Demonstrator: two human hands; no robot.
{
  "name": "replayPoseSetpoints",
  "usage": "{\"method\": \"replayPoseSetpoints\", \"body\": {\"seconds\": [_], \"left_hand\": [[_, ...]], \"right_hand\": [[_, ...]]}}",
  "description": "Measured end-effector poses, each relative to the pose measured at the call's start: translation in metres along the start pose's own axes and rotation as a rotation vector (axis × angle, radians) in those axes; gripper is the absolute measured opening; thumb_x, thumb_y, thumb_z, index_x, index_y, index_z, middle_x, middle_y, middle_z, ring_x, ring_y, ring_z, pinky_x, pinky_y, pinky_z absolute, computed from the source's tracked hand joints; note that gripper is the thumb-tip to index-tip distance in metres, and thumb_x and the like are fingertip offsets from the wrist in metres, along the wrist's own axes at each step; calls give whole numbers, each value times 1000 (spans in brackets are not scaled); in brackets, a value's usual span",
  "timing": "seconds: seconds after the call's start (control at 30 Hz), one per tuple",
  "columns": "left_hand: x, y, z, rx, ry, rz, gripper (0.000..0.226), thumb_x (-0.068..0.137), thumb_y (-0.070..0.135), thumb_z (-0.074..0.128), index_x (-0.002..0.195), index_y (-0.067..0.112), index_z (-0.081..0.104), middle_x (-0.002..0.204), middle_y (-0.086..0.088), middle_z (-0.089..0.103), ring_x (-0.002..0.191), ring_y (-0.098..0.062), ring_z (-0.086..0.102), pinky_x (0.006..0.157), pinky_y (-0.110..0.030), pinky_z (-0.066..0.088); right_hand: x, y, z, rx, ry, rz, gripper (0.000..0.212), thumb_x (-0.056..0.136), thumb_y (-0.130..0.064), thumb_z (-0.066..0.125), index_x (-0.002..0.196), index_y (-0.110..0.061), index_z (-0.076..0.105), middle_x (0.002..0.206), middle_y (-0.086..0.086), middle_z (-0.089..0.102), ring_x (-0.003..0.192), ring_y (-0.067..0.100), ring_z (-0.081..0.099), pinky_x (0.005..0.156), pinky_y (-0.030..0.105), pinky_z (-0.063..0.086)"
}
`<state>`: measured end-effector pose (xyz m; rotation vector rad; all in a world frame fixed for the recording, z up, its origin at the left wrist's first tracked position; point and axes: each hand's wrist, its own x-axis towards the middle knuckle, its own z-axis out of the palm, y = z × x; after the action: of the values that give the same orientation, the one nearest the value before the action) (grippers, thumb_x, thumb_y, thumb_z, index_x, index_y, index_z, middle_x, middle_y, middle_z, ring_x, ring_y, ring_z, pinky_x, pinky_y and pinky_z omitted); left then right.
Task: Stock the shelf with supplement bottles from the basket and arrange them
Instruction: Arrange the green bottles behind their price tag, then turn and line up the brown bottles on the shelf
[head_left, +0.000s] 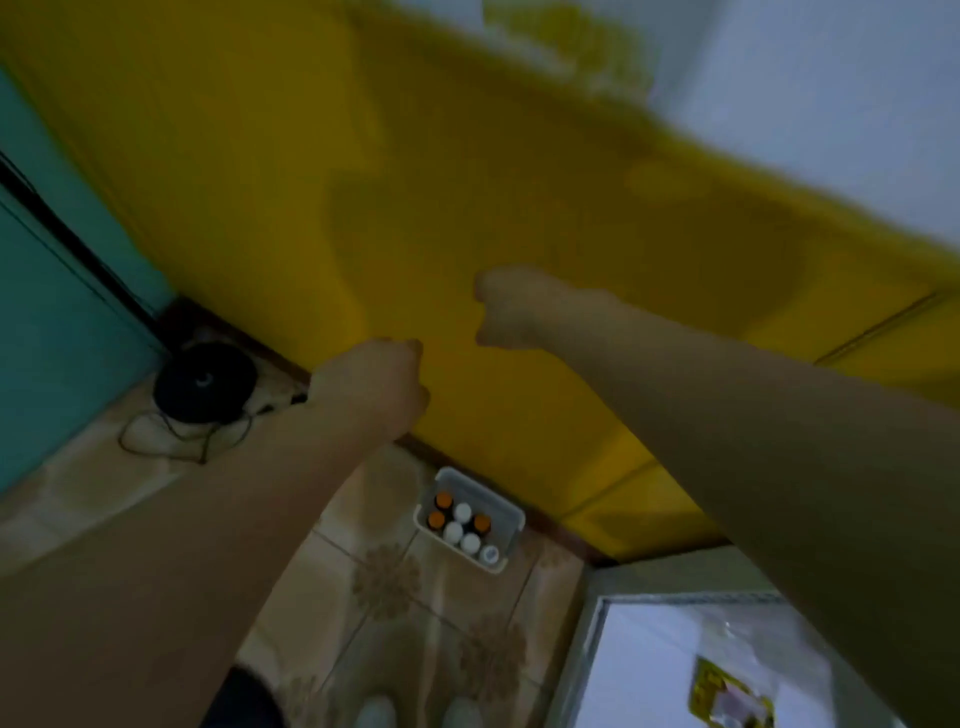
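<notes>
Yellow wall (467, 156), smooth and matt, fills most of the blurred view and meets a teal wall (57, 312) at the far left along a dark vertical strip. At the foot of that corner a round black disc-shaped object (205, 384) sits on the floor, and a thin black cord (171, 441) lies in loose loops just in front of it. The floor (348, 519) is glossy beige tile with brown flower-like motifs, edged by a dark brown skirting (550, 532) under the yellow wall.

The left hand (371, 384) is stretched out in front of the yellow wall, seen from the back, with its fingers curled inward. I cannot tell through the blur whether it grips anything.

Below and between the two arms, a white rectangular plastic basket (514, 525) stands on the tiles against the skirting. In it the supplement bottles (453, 531) stand upright and packed together, showing round caps, some orange, some white.

The right hand (511, 306) is higher and just to the right of the left one, apart from it and also curled like a fist. What it holds, if anything, cannot be told.

At the lower right is a white flat surface with a grey frame (605, 623), carrying a yellow sticker (727, 696). Two pale shoe toes (376, 712) show at the bottom edge.
</notes>
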<state>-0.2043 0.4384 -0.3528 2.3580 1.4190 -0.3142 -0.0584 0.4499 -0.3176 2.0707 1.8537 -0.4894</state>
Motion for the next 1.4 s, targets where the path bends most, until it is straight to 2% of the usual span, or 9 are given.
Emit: {"method": "replayPoseSetpoints", "body": {"seconds": [0.1,0.2,0.33,0.47,0.7,0.93,1.03,1.17,1.4], "left_hand": [[-35,16,-63,-18,112,10,29,96,24,46,121,10,48,105,-10,56,87,-27,54,67,-34,46],[-67,31,-114,-3,166,-7,28,95,26,46,119,11,49,88,-3,52,79,-24,51,60,-30,40],[-106,47,-173,34,229,14,32,95,26,47,124,14,48,115,-10,57,95,-28,56,69,-32,44],[-133,69,-209,134,279,61,32,93,25,47,123,15,49,128,-9,54,116,-27,53,83,-33,45],[-178,156,-234,220,276,353,29,94,23,45,120,13,48,122,-10,53,97,-25,53,74,-31,41],[-254,304,-234,234,265,750,32,94,32,49,121,13,50,123,-8,54,110,-24,52,84,-30,42],[-307,376,-224,224,284,913,29,92,32,51,114,14,55,110,-4,56,100,-23,55,81,-30,46],[-388,476,-191,264,321,1095,33,93,30,51,120,12,54,128,-13,53,107,-25,51,87,-32,42],[-551,646,-84,253,246,1426,31,91,32,53,116,13,54,118,-10,57,101,-25,53,85,-32,46]], "right_hand": [[-47,2,-73,-68,94,-22,33,91,-21,56,120,-4,58,123,13,59,111,29,58,81,33,49],[-94,6,-132,-169,171,-11,14,89,-21,58,92,-8,56,114,14,64,105,29,61,73,28,44],[-155,17,-177,-96,269,40,35,92,-19,54,123,-3,56,125,14,57,114,29,56,84,32,48],[-207,36,-193,23,295,147,37,92,-17,52,128,-5,54,126,13,56,113,28,56,91,35,50],[-332,85,-202,136,397,408,39,93,-15,51,131,-8,49,127,10,52,111,25,57,82,30,47],[-512,160,-170,118,469,774,25,89,-15,52,111,-5,57,110,6,57,104,25,55,77,27,43],[-607,182,-138,137,460,953,15,85,-18,55,96,-8,56,108,8,58,92,27,55,78,29,46],[-731,205,-81,163,423,1182,35,88,-23,56,119,-6,57,118,9,59,106,27,56,82,28,45],[-957,226,27,244,373,1495,45,92,-23,55,133,-6,48,132,11,52,118,28,51,94,32,46]]}}
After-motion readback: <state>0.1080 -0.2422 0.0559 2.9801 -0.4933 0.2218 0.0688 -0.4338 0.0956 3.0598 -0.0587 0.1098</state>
